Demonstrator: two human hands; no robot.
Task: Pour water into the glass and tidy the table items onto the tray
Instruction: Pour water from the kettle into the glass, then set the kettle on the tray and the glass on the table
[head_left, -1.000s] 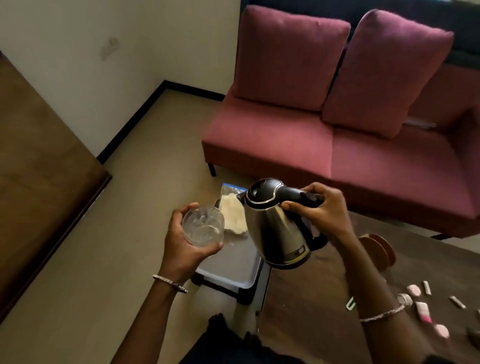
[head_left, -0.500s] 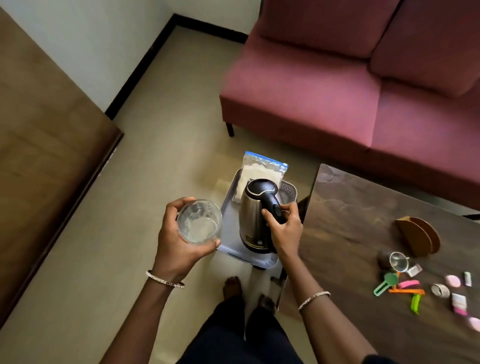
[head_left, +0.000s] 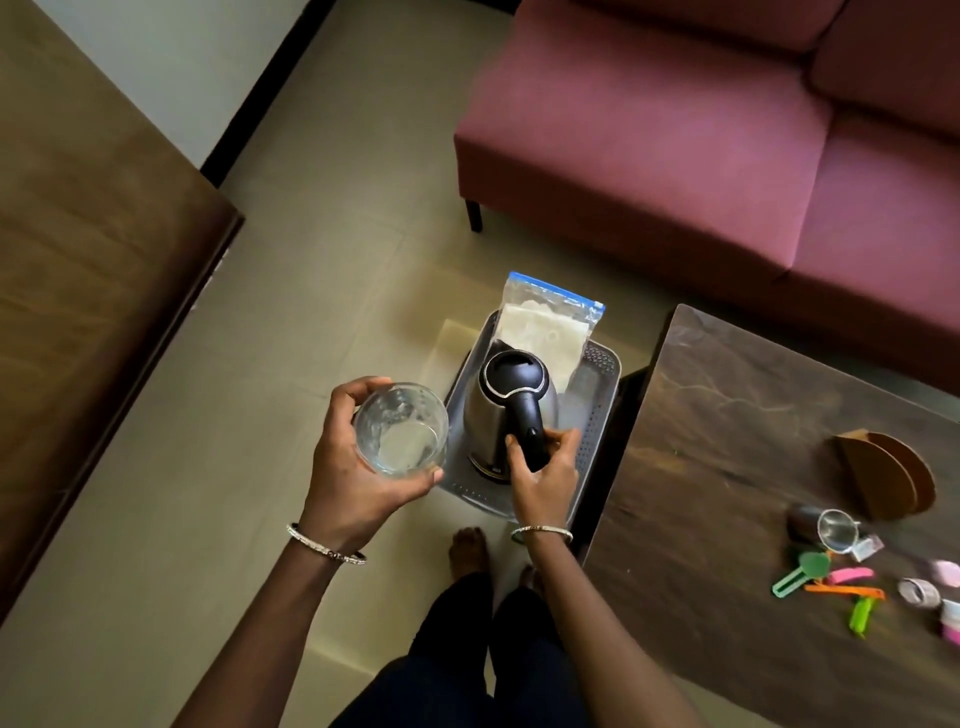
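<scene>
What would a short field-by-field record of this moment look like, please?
left hand: holds the glass, left of the tray
glass: upright, seems to hold some water
right hand: grips the kettle's handle
kettle: upright in the tray, lid shut
tray: grey, beside the table's end; also holds a zip bag
table: wooden holder, strainer and coloured clips lie here, not yet tidied
</scene>
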